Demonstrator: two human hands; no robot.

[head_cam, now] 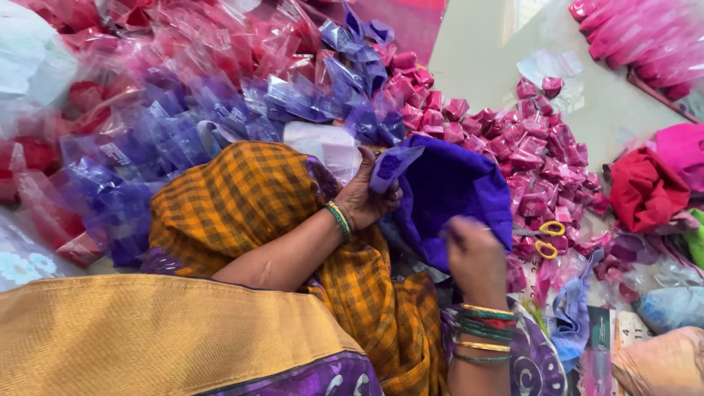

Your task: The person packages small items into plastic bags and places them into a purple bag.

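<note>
At frame centre, the left hand (364, 196), wrist bent, grips a small purple packet (391, 166) between curled fingers. The right hand (475, 253), lower right of centre, fingers closed, pinches one purple cloth (453, 187) spread between both hands. One pair of yellow-handled scissors (544, 238) lies right of it among pink packets (532, 150), too many to count.

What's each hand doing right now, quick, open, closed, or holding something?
Left hand: closed on a small purple plastic packet.
Right hand: closed on the edge of the purple cloth.
</note>
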